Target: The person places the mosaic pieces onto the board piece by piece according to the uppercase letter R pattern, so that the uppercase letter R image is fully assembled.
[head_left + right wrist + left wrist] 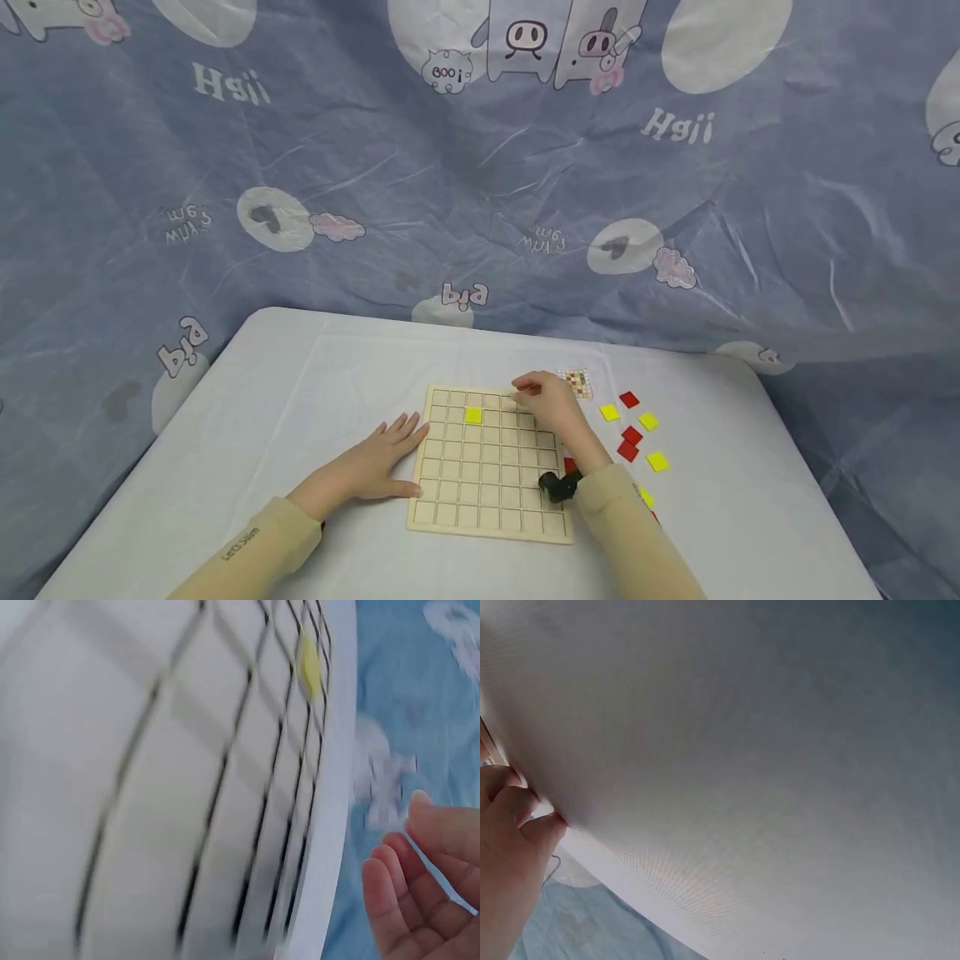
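Note:
A wooden board (490, 472) with a grid of square cells lies flat on the white table. One yellow square tile (473, 415) sits in a cell near its far left, also visible in the right wrist view. My left hand (378, 461) rests spread beside the board, thumb and fingertips at its left edge. Over the far right corner of the board is my right hand (551, 404), its fingers loosely bent. The right wrist view shows nothing between the thumb and fingers (386, 889) of that hand.
Right of the board, loose red tiles (628, 400) and yellow tiles (657, 462) lie scattered, some partly behind the right sleeve (630, 525). A small printed grid card (579, 382) lies past the right hand. A patterned blue cloth (450, 167) hangs behind the white table (337, 375).

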### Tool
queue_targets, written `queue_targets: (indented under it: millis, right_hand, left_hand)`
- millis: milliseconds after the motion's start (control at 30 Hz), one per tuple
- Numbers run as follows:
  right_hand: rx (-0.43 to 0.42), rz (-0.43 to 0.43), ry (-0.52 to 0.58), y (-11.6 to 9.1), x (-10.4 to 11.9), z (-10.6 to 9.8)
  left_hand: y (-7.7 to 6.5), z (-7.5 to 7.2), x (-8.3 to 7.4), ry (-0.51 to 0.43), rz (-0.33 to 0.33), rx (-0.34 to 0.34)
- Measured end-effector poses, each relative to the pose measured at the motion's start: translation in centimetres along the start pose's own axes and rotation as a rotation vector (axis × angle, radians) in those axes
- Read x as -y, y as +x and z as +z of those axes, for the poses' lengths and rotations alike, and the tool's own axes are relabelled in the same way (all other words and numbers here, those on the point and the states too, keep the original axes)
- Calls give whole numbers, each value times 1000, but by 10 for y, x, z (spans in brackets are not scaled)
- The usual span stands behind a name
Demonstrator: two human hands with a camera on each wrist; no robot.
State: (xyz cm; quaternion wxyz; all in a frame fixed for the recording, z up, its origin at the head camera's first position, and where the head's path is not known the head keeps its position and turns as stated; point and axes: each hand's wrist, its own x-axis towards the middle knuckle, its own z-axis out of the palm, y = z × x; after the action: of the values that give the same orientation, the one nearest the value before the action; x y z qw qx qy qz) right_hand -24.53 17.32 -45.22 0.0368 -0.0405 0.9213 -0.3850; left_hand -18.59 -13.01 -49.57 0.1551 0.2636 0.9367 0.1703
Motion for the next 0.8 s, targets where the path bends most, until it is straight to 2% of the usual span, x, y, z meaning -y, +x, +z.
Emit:
queue_targets:
  millis: [167, 267, 333, 567, 800]
  right_hand:
    - [-34, 89, -29, -1, -38, -33]
    - [-26, 154, -52, -3, -57, -41]
    - [-9, 167, -65, -5, -67, -42]
    - [-16, 81, -110, -8, -83, -35]
    - [-7, 86, -103, -5, -83, -31]
  left_hand:
    - [-1, 0, 0, -10, 2, 1]
    - [-1, 1, 0, -23, 8, 0]
    - [-1, 2, 0, -27, 10, 0]
    - [1, 6, 4, -31, 19, 0]
    - [-1, 3, 3, -40, 28, 0]
